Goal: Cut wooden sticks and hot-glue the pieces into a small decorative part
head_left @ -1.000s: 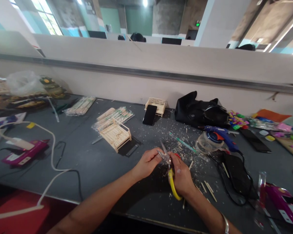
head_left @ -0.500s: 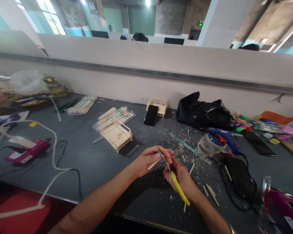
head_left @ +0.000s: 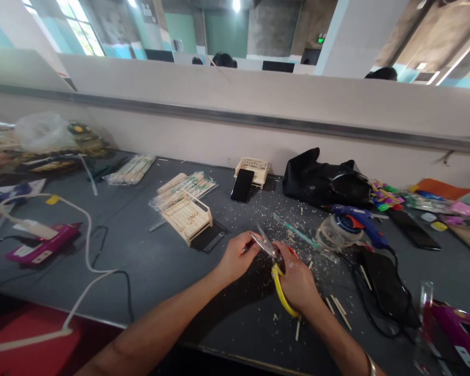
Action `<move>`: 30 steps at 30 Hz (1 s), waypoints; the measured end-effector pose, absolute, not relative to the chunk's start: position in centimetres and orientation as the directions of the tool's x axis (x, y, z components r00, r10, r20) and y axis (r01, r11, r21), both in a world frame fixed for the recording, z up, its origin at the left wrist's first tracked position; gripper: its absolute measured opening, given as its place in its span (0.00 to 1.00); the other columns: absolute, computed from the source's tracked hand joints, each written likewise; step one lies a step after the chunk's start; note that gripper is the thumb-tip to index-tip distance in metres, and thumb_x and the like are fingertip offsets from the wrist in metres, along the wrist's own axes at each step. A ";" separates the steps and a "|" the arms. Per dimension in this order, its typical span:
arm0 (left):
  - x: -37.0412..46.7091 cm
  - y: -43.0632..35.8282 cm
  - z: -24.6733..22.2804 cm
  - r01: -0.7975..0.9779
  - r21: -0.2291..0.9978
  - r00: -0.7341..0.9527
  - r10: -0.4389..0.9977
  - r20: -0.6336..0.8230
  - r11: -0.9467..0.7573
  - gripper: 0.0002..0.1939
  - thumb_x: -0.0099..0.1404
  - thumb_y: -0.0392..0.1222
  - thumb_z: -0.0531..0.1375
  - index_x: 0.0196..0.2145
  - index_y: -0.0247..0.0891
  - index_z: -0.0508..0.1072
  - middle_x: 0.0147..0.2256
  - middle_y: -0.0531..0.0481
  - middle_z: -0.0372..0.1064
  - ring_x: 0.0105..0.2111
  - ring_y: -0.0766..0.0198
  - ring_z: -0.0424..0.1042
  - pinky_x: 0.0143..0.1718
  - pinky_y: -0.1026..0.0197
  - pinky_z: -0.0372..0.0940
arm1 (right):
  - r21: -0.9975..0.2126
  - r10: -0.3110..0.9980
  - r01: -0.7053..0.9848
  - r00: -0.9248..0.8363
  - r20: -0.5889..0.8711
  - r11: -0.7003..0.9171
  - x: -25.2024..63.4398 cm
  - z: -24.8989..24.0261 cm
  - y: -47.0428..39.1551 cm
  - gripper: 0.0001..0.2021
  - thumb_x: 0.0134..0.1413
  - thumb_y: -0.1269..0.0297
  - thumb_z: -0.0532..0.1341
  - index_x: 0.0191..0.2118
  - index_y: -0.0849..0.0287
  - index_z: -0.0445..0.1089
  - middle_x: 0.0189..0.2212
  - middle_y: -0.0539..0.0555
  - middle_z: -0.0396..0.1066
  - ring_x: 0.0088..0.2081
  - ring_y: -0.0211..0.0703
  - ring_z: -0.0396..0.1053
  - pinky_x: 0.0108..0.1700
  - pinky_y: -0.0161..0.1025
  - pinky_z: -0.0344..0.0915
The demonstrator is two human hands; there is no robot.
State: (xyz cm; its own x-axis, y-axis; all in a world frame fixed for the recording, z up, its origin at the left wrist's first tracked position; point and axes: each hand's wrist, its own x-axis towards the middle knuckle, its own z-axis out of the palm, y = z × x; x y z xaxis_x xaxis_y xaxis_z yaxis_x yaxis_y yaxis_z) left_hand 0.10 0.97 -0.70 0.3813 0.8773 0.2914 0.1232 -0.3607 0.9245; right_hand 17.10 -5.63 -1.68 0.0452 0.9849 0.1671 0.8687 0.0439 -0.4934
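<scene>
Over the desk, the right hand is gripping the scissors by the handles, apparently leaving the blades free; the left hand is curling close by, its grasp unclear.

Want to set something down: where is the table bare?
Mainly between the white cable and the stick-built model, beyond the left forearm. A smaller patch lies between that forearm and the right forearm. Right of the right hand is crowded: cut sticks, glue gun, magenta power strip.
</scene>
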 end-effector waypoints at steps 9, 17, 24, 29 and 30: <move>0.5 0.2 -0.7 0.004 0.946 0.373 0.878 0.300 -0.326 0.12 0.65 0.49 0.57 0.31 0.37 0.71 0.22 0.55 0.65 0.23 0.67 0.63 0.27 0.65 0.60 | -0.524 0.978 0.848 0.028 0.205 0.086 16.6 -2.2 -5.9 0.34 0.42 0.78 0.56 0.60 0.63 0.64 0.50 0.63 0.75 0.50 0.55 0.74 0.53 0.52 0.69; 0.9 -0.5 -0.8 -0.054 0.953 0.350 0.888 0.299 -0.299 0.20 0.66 0.57 0.57 0.29 0.36 0.71 0.19 0.57 0.60 0.20 0.69 0.57 0.24 0.67 0.56 | -0.524 0.981 0.842 -0.034 0.190 0.131 16.4 -2.3 -6.5 0.38 0.42 0.78 0.55 0.65 0.64 0.60 0.54 0.63 0.73 0.55 0.54 0.70 0.58 0.52 0.66; 0.8 -0.5 -0.7 -0.012 0.959 0.367 0.891 0.269 -0.284 0.21 0.66 0.58 0.56 0.27 0.36 0.71 0.21 0.54 0.64 0.22 0.67 0.60 0.26 0.66 0.59 | -0.476 0.989 0.873 -0.036 0.146 0.102 16.2 -1.4 -6.4 0.33 0.44 0.76 0.56 0.61 0.64 0.64 0.46 0.63 0.77 0.46 0.53 0.76 0.49 0.46 0.72; 0.7 -0.3 -1.0 0.036 0.958 0.380 0.891 0.250 -0.284 0.21 0.67 0.56 0.55 0.28 0.36 0.71 0.24 0.52 0.67 0.25 0.65 0.64 0.29 0.65 0.60 | -0.426 0.990 0.901 -0.016 0.143 0.076 16.1 -1.8 -6.5 0.33 0.45 0.75 0.57 0.61 0.66 0.64 0.41 0.63 0.79 0.42 0.54 0.77 0.45 0.46 0.73; 0.7 -0.3 -1.0 0.033 0.958 0.384 0.888 0.252 -0.286 0.21 0.67 0.56 0.55 0.27 0.36 0.71 0.24 0.51 0.68 0.26 0.65 0.64 0.30 0.65 0.60 | -0.424 0.987 0.901 -0.020 0.159 0.086 16.2 -2.0 -6.4 0.33 0.44 0.75 0.57 0.61 0.66 0.64 0.42 0.63 0.79 0.42 0.53 0.77 0.45 0.45 0.73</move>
State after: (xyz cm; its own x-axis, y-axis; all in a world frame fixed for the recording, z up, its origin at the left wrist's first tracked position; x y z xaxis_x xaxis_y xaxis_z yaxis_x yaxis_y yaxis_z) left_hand 0.66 -0.30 -1.00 0.3844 0.8882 0.2517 0.0330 -0.2857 0.9578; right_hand 16.15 -6.45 -2.00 -0.0197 0.9871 0.1588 0.9014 0.0863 -0.4243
